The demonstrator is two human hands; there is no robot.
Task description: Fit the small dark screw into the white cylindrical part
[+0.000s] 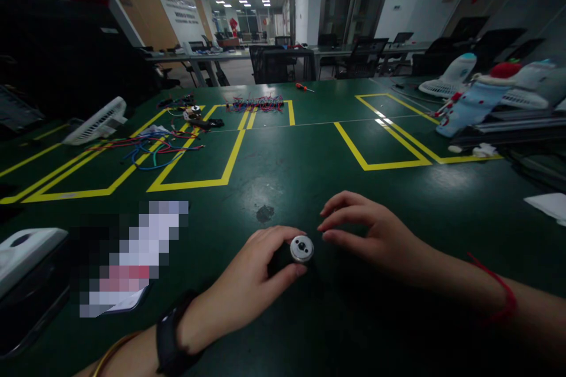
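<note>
A small round metal motor (302, 249) stands on the green table with its flat silver end up, showing a dark centre and small holes. My left hand (241, 283) is curled round it from the left, thumb at the near side and fingers at the far side. Most of the motor's body is hidden in shadow behind that grip. To its right, my right hand (375, 232) hovers with bent fingers parted from the thumb, holding nothing and apart from the motor.
On the left lie a phone (132, 300) with a blurred screen and a white-and-black device (33, 271). Farther back are loose wires (154, 144), a wire bundle (256, 104), a red screwdriver (303, 88) and a white fan (99, 121). A blue plush toy (471, 103) sits at the right.
</note>
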